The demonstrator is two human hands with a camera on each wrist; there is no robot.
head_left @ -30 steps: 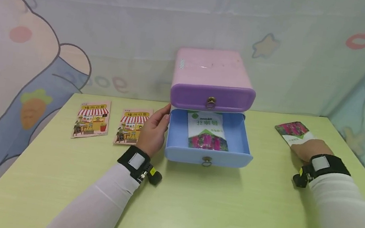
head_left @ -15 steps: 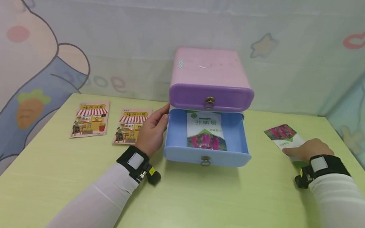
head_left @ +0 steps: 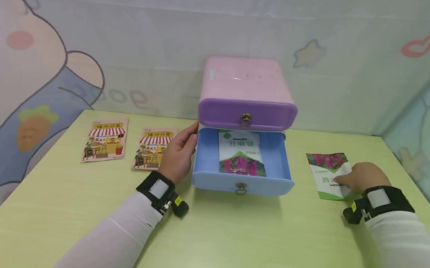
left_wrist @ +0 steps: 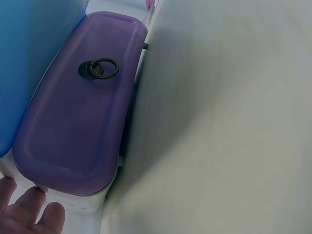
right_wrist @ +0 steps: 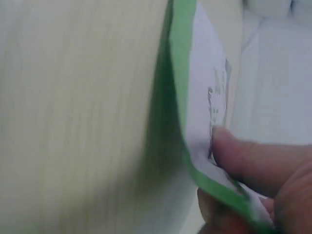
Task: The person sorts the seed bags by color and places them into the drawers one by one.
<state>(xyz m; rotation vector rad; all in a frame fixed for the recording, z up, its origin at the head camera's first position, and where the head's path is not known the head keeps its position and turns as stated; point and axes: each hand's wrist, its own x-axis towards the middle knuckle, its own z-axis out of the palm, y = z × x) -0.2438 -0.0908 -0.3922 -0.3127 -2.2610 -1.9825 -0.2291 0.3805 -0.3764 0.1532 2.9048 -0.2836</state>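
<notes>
My right hand [head_left: 366, 177] pinches a white and green seed packet [head_left: 323, 174] with pink flowers printed on it. Its thumb [right_wrist: 248, 156] lies on the printed face in the right wrist view, and the packet's edge is lifted off the table. My left hand [head_left: 178, 155] rests against the left side of a small drawer cabinet [head_left: 247, 77], fingers extended along its wall. The blue drawer [head_left: 282, 161] is pulled out, holding a similar packet [head_left: 242, 151]. Closed purple drawers sit above and below it; the lower purple drawer [left_wrist: 73, 117] shows in the left wrist view.
Two pink packets with shop pictures lie left of the cabinet: an outer packet [head_left: 105, 141] and an inner packet [head_left: 148, 154], partly covered by my left hand. A printed cloth [head_left: 161, 45] hangs behind the pale yellow table [head_left: 249, 247].
The packet in my right hand has turned and slid a little leftward on the table, and more of its white face shows. My left hand stays at the cabinet.
</notes>
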